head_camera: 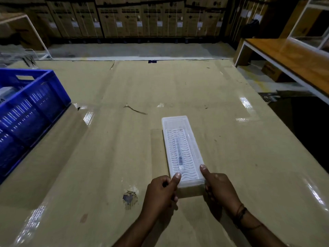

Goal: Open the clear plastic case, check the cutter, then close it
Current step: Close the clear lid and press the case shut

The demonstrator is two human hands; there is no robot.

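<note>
Clear ribbed plastic case (182, 150) on glossy taped cardboard top (124, 148); blue plastic crate (35, 104).

A: What sort of place is this?
B: A warehouse or stockroom. Tall brown cardboard cartons (135, 16) with white labels stand in a row along the back wall.
A: And closer in?
B: A work surface of flattened, taped cardboard (124, 143), a blue plastic crate (26, 111) at left, a wooden bench (288, 57) with a white frame at right. Lighting is dim.

Crate: blue plastic crate (26, 104) on the table's left edge
Surface: cardboard-covered table (124, 157), torn hole (130, 197)
Right: wooden bench (288, 57)
Back: stacked cartons (142, 16)
</note>
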